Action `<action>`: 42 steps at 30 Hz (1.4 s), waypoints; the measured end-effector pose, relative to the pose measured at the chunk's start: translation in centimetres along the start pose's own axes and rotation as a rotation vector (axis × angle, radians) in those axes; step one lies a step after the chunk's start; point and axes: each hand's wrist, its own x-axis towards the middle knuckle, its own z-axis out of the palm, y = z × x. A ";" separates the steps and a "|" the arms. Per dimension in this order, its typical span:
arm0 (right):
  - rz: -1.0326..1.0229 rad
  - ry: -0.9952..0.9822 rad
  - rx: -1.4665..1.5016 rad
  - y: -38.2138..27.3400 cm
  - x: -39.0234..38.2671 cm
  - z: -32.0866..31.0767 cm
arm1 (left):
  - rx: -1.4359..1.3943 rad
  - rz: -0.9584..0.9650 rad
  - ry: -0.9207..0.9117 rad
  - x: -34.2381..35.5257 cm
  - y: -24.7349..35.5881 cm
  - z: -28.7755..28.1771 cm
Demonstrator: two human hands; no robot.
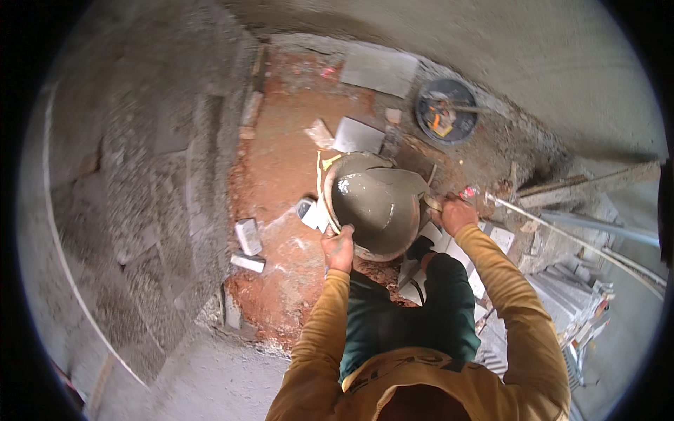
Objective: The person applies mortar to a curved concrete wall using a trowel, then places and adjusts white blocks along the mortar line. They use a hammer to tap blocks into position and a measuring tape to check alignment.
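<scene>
A round bucket (372, 210) of wet grey, mortar-like mix is in front of my legs, a little right of the middle. My left hand (338, 247) is closed on the bucket's near left rim, thumb over the edge. My right hand (456, 214) is closed round a short pale handle (433, 203) at the bucket's right side; whether it belongs to the bucket or to a tool, I cannot tell. My dark green trousered legs (449, 302) are just below the bucket, on a dusty reddish floor (274, 175).
A black tub (446, 128) with tools stands at the back near a grey wall (533, 63). Loose tiles (358, 133) and offcuts (247, 235) lie around. Planks (590, 184), long pipes and stacked pieces (562, 298) are at right. A rough grey raised edge (210, 175) runs along the left.
</scene>
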 end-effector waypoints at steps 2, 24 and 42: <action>-0.081 -0.034 -0.060 -6.5 -0.4 -2.4 | -0.018 0.007 0.019 -2.7 4.8 -4.1; -0.779 -0.407 0.316 -48.3 -4.6 -40.5 | -0.664 0.248 0.525 -4.4 27.0 -30.0; -1.527 0.691 -0.654 -69.8 5.5 -51.6 | -0.878 0.023 0.765 1.7 28.4 -28.1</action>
